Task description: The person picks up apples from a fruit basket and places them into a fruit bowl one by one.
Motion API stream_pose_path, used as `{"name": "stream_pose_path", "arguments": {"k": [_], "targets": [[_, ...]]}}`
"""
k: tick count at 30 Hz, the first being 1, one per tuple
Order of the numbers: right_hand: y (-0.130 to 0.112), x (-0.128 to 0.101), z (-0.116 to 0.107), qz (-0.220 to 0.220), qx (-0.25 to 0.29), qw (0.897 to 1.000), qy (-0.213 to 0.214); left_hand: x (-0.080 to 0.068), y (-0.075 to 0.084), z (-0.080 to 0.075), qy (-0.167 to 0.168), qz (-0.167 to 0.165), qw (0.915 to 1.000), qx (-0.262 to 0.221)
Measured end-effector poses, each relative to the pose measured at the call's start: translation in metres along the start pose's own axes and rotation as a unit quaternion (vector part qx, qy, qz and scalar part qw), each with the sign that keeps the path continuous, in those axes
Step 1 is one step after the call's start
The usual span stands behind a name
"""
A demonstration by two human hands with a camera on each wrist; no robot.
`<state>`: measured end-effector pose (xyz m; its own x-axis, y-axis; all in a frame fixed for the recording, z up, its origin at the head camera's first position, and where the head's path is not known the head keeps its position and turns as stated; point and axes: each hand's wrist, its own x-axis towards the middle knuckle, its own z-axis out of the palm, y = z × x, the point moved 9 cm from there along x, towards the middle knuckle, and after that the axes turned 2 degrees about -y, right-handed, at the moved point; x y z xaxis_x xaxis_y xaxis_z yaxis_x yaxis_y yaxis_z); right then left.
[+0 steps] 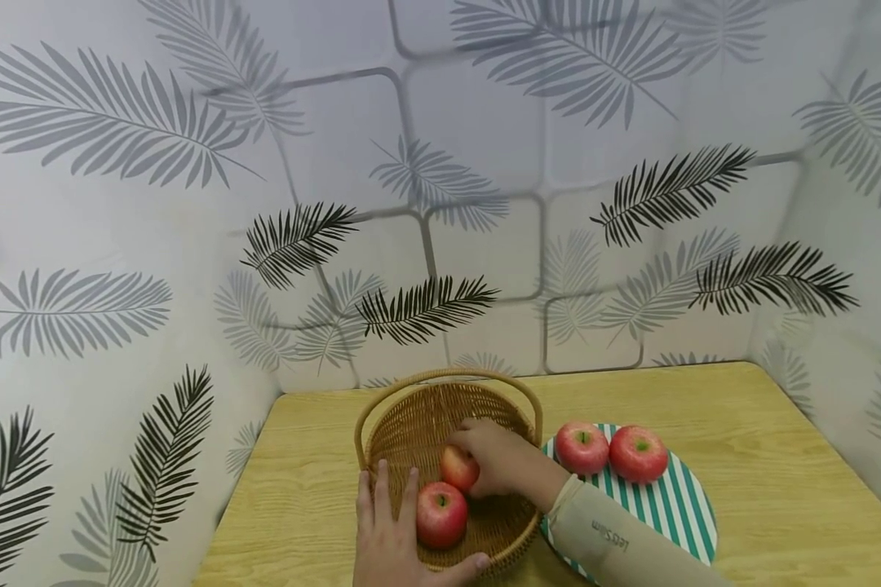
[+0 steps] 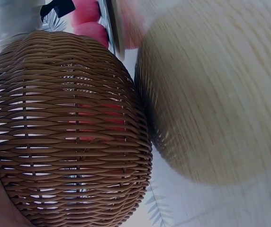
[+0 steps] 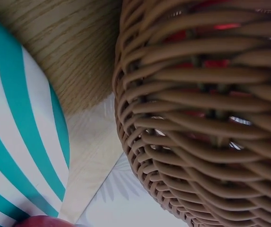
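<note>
1. Head view: a wicker basket point(image 1: 411, 420) stands on a wooden table point(image 1: 800, 473), nearer the left edge than the right, its arched handle point(image 1: 448, 373) on the side towards the far edge. The right hand point(image 1: 495, 458) reaches inside, fingers curled around an apple point(image 1: 455, 466). A second apple point(image 1: 441, 515) sits in the basket just beside it, towards the near edge. The left hand point(image 1: 389, 538) rests at the basket's near left rim, fingers straight and spread apart. Between the basket and the table's right edge lies a green-and-white striped plate point(image 1: 686, 497), with two more red apples side by side on its far part; a pale sleeve point(image 1: 602, 534) crosses its near left part.

2. Left wrist view: the basket's woven side fills the left half, red showing through the gaps. Part of the left hand lies along it at the picture's border.

3. Right wrist view: the basket wall hides the right hand, so its grip cannot be told from here. The striped plate lies apart from the basket, bare table between them.
</note>
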<state>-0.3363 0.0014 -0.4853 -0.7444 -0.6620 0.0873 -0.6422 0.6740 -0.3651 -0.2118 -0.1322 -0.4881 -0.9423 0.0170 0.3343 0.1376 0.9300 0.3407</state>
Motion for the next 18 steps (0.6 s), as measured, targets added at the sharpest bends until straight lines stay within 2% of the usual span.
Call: {"name": "stream_pose_path", "arguments": {"k": [11,18], "targets": [[-0.005,-0.007,-0.013,0.011,0.013,1.0,0.02,0.0,-0.001,0.0,-0.013,-0.009,0.9998,-0.009],[-0.012,-0.016,-0.027,-0.012,0.03,0.998,0.053,0.0,-0.004,0.001,-0.025,-0.017,0.9994,-0.015]]}}
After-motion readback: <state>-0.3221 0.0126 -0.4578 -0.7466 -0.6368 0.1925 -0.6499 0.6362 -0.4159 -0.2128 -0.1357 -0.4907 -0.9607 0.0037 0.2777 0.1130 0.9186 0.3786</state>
